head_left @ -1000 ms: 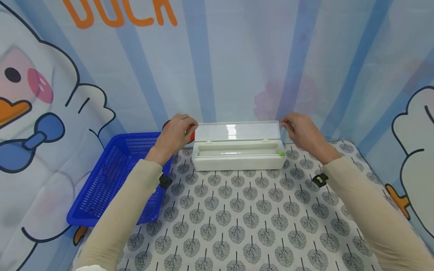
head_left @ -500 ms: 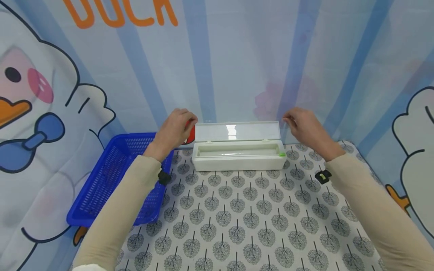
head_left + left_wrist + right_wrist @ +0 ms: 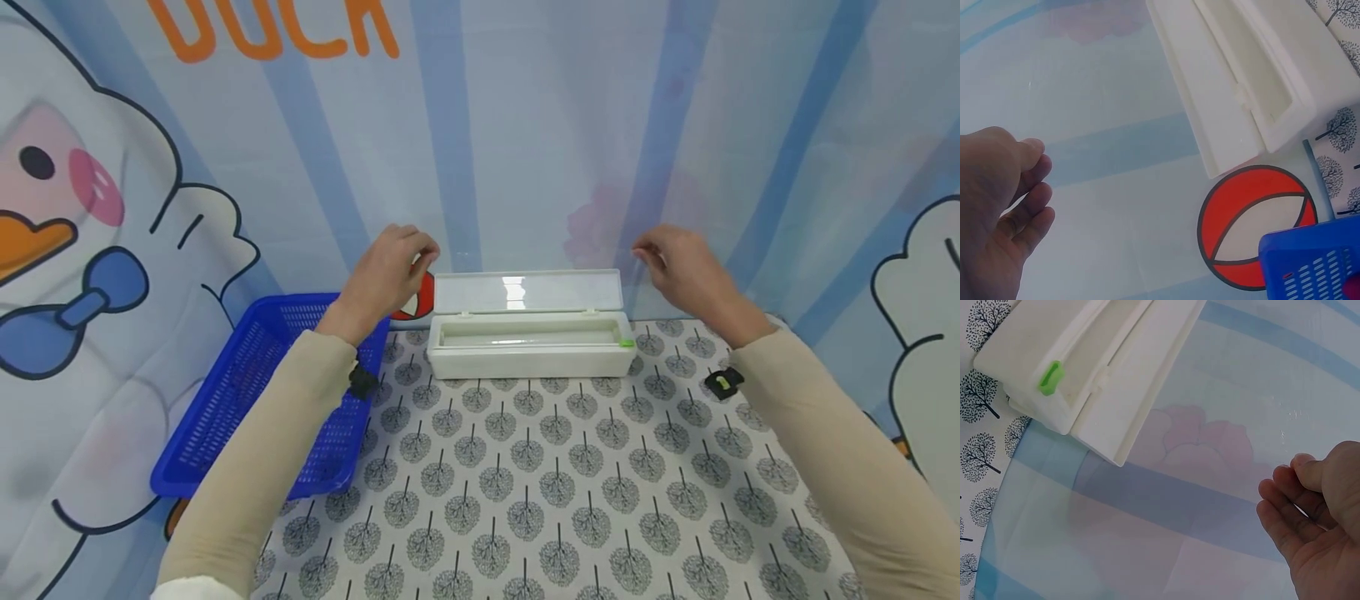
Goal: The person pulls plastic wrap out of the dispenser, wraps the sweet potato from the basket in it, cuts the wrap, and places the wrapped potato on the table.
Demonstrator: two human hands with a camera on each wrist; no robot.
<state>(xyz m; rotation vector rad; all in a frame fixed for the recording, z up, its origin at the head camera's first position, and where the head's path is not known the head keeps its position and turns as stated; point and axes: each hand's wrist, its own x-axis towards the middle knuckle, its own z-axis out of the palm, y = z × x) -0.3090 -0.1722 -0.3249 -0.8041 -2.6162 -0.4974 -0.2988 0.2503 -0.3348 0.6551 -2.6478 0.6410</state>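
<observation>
A long white cling film dispenser (image 3: 532, 361) stands on the table with its lid (image 3: 528, 292) raised and a green slide cutter (image 3: 1051, 378) at its right end. My left hand (image 3: 385, 273) is up beyond the lid's left corner, thumb and forefinger pinched together. Mirroring it, my right hand (image 3: 684, 265) pinches in the air off the lid's right corner. Between them spreads clear cling film (image 3: 1293, 416), almost invisible, showing only as small glints beside the fingertips in the right wrist view. Both hands are apart from the dispenser.
A blue perforated basket (image 3: 168, 479) stands at the left, partly under my left forearm. Tree-patterned cloth (image 3: 525, 500) covers the table. A curtain with duck prints (image 3: 517, 125) hangs close behind the dispenser.
Both hands have risen from beside the lid's upper corners, the right one also drifting a little outward. Dispenser and basket have stayed in place.
</observation>
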